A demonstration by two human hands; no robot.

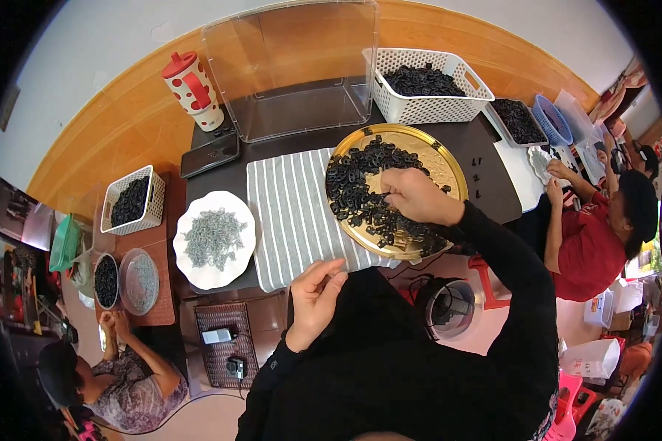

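A round gold tray [454,163] carries a heap of small black plastic parts [357,180]. My right hand [423,197] reaches over the tray with its fingers curled together, the tips down at the parts; whatever sits between them is hidden. In front of the table edge, my left hand [316,301] is closed in a pinch, thumb against forefinger. Something tiny may be in that pinch, but I cannot make it out. Between tray and plate lies a grey-and-white striped cloth [290,213], close to my left hand. The white scalloped plate [189,268] holds many small silvery metal pieces [215,239].
A clear plastic box [294,73], a white basket [419,110] of black parts, a dotted tumbler [195,92] and a phone [210,155] line the back. Few black parts [477,178] lie right of the tray. Co-workers sit at left [136,389] and right [592,239].
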